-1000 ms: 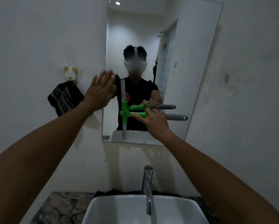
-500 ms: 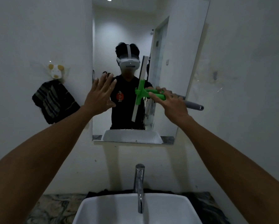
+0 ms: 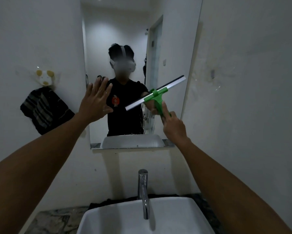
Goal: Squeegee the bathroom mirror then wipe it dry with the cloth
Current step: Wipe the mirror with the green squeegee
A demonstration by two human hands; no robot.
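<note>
Gripping the tilted squeegee (image 3: 156, 94), the right hand (image 3: 174, 126) reaches out; left hand (image 3: 95, 102) raised, fingers spread.

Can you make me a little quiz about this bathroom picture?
1. True or false: the left hand holds the striped cloth.
2. Which hand holds the green squeegee? A left, B right
3. Fill in: the tap stands over the white ____.

Key: 1 false, it is spread open at the mirror, while the cloth hangs on the wall. 2 B. 3 sink.
</note>
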